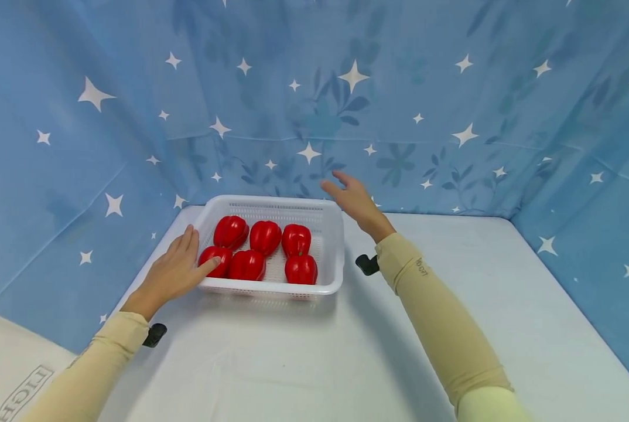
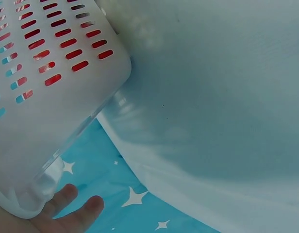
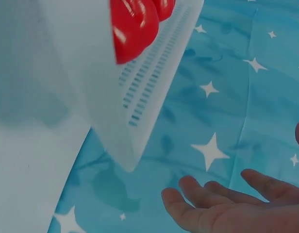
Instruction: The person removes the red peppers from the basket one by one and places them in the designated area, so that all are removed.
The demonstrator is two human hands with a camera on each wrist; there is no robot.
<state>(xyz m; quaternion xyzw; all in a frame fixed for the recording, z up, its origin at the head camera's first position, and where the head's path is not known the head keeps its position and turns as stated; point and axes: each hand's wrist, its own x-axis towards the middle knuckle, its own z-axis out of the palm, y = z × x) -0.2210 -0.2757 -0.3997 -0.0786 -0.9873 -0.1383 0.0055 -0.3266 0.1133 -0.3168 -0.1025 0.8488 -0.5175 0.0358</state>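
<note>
A white plastic basket (image 1: 329,246) with slotted walls stands on the table and holds several glossy red bell peppers (image 1: 265,237). At its left end is my left hand (image 1: 174,272), fingers straight along the outside of the rim and thumb reaching over the front left corner. In the left wrist view, two fingertips (image 2: 84,213) show beyond the basket's rim. My right hand (image 1: 359,203) is raised above the back right corner, apart from the basket, its fingers spread and holding nothing. The right wrist view shows those loosely extended fingers (image 3: 203,199) near the basket's corner.
A white cloth covers the table (image 1: 436,293), extending in front of and to the right of the basket. Blue curtains (image 1: 293,105) with white stars hang behind and on both sides. Dark wrist devices (image 1: 367,265) sit under both sleeves.
</note>
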